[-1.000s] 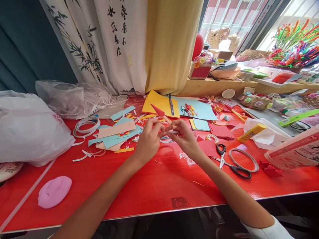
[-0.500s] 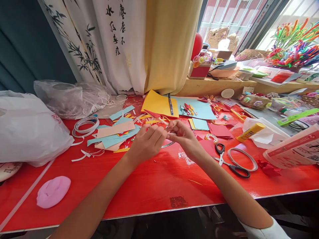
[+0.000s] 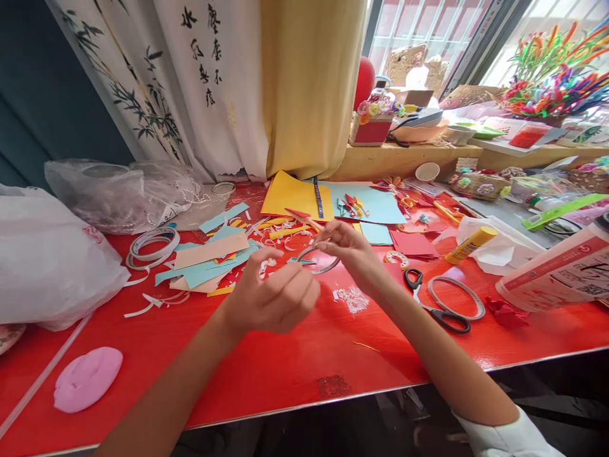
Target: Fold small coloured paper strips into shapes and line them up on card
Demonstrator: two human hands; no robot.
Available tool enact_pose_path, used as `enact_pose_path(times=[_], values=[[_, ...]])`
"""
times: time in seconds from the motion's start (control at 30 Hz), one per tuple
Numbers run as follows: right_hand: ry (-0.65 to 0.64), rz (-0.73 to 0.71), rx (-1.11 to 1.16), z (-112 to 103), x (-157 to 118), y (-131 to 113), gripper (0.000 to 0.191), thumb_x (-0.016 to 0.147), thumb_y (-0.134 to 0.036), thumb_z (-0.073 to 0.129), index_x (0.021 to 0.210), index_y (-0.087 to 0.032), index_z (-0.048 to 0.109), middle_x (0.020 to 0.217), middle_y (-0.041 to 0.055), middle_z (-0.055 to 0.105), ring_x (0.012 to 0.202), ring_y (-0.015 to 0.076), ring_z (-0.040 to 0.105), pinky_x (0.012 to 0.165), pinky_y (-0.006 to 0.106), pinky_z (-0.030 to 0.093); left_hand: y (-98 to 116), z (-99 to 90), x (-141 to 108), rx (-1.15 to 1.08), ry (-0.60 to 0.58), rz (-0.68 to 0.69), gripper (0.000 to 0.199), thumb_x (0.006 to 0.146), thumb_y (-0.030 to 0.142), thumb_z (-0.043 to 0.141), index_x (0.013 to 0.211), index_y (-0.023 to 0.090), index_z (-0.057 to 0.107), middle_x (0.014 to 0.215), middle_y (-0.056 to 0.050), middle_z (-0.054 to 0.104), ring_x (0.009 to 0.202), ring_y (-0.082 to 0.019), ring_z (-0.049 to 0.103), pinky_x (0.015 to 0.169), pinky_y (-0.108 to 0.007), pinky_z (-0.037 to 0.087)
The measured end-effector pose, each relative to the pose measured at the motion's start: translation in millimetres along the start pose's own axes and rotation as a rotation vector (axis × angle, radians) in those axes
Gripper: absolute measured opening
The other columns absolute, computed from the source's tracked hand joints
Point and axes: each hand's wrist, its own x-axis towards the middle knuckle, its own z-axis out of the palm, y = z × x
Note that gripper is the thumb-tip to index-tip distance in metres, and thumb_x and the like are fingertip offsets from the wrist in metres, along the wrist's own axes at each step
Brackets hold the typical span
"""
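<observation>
Over the middle of the red table, my left hand (image 3: 273,295) is closed with its fingers curled; whatever it may hold is hidden. My right hand (image 3: 349,251) pinches a thin piece with a red pointed tip (image 3: 297,213), which sticks out to the left of the fingers. Just beneath the right fingers lies a ring of tape (image 3: 328,268) on the table, partly covered by the hand. The hands are apart. To the left is a pile of blue and peach paper strips (image 3: 212,251). White scraps (image 3: 353,298) lie below the right hand.
Black-handled scissors (image 3: 457,321) and another tape ring (image 3: 469,290) lie to the right, near a glue stick (image 3: 472,245) and a large bottle (image 3: 561,273). Pink clay (image 3: 88,379) and a white plastic bag (image 3: 52,260) are at the left. Yellow paper (image 3: 290,198) lies at the back.
My left hand has come away from the right hand, moving down and toward me. The tape ring between the hands shows more. The whole view has shifted slightly.
</observation>
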Motion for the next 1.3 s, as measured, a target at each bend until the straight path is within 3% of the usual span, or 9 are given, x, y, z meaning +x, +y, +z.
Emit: enact_pose_path(times=[0.07,0.17,0.3,0.47,0.83,0.97,1.07,1.17,1.3], values=[[0.089,-0.075,-0.055,-9.6,2.7,-4.1,0.016,0.076,-0.020,0.058,0.085,-0.022,0.045,0.083,-0.0003,0.057,0.080,0.0113,0.056,0.076,0.028,0.043,1.2,-0.2,2.0,-0.031,0.044,-0.088,0.014,0.072,0.009,0.060,0.081,0.018,0.058,0.083,-0.004,0.057,0.081,-0.015,0.052,0.075,-0.033,0.045],[0.145,-0.142,-0.178,-15.5,3.0,-9.8,0.018,0.077,-0.021,0.057,0.086,-0.024,0.042,0.085,-0.0005,0.057,0.082,0.0123,0.057,0.076,0.028,0.043,-1.0,5.5,-1.5,-0.082,-0.045,-0.269,0.017,0.076,0.007,0.053,0.087,0.019,0.057,0.082,-0.006,0.057,0.082,-0.016,0.051,0.073,-0.031,0.046],[0.099,-0.094,-0.308,-10.8,0.7,-4.7,0.016,0.079,-0.024,0.055,0.087,-0.023,0.041,0.081,0.0002,0.058,0.079,0.0141,0.059,0.073,0.030,0.044,-5.6,15.4,-11.5,-0.164,-0.175,-0.401,0.023,0.080,0.004,0.044,0.092,0.019,0.056,0.080,-0.007,0.056,0.082,-0.016,0.051,0.073,-0.029,0.044],[0.096,-0.057,-0.401,-8.7,1.2,10.2,0.016,0.078,-0.024,0.054,0.088,-0.022,0.042,0.084,0.0007,0.061,0.077,0.0145,0.059,0.071,0.031,0.044,-7.1,19.5,-17.7,-0.200,-0.179,-0.523,0.027,0.079,0.002,0.041,0.093,0.019,0.057,0.084,-0.007,0.057,0.081,-0.016,0.049,0.073,-0.029,0.044],[0.111,0.044,-0.485,-11.4,3.4,10.8,0.017,0.073,-0.025,0.054,0.084,-0.022,0.042,0.084,0.0009,0.064,0.068,0.0127,0.055,0.058,0.026,0.039,-6.9,19.8,-17.1,-0.275,-0.112,-0.635,0.030,0.078,0.001,0.045,0.097,0.019,0.059,0.087,-0.006,0.061,0.083,-0.017,0.051,0.077,-0.031,0.044],[0.059,0.091,-0.429,-11.6,2.8,6.5,0.025,0.070,-0.022,0.058,0.086,-0.023,0.039,0.105,0.0036,0.061,0.054,0.0073,0.048,0.051,0.025,0.038,-7.7,19.6,-16.7,-0.308,-0.082,-0.668,0.034,0.080,0.002,0.044,0.102,0.022,0.061,0.086,-0.005,0.060,0.084,-0.015,0.052,0.077,-0.029,0.043],[-0.040,0.138,-0.332,-11.8,1.3,0.6,0.026,0.071,-0.026,0.060,0.088,-0.022,0.041,0.114,0.0073,0.057,0.062,0.0091,0.054,0.058,0.028,0.045,-8.0,20.2,-14.6,-0.352,-0.106,-0.708,0.040,0.083,0.004,0.040,0.113,0.025,0.056,0.084,-0.003,0.060,0.083,-0.014,0.052,0.078,-0.028,0.043],[-0.146,0.156,-0.313,-12.0,-1.1,-7.0,0.021,0.078,-0.033,0.054,0.094,-0.021,0.049,0.104,0.0081,0.061,0.081,0.0152,0.059,0.070,0.032,0.047,-7.8,20.3,-10.0,-0.463,-0.138,-0.814,0.035,0.085,0.011,0.042,0.115,0.025,0.055,0.084,-0.002,0.062,0.082,-0.013,0.054,0.078,-0.027,0.043],[-0.096,0.034,-0.592,-13.4,-2.6,-15.0,0.024,0.082,-0.039,0.050,0.089,-0.019,0.060,0.080,0.0045,0.060,0.075,0.0155,0.054,0.068,0.032,0.042,-7.5,18.9,-3.6,-0.761,-0.175,-1.024,0.019,0.083,0.021,0.050,0.094,0.023,0.065,0.088,-0.002,0.064,0.083,-0.013,0.057,0.075,-0.024,0.045]])
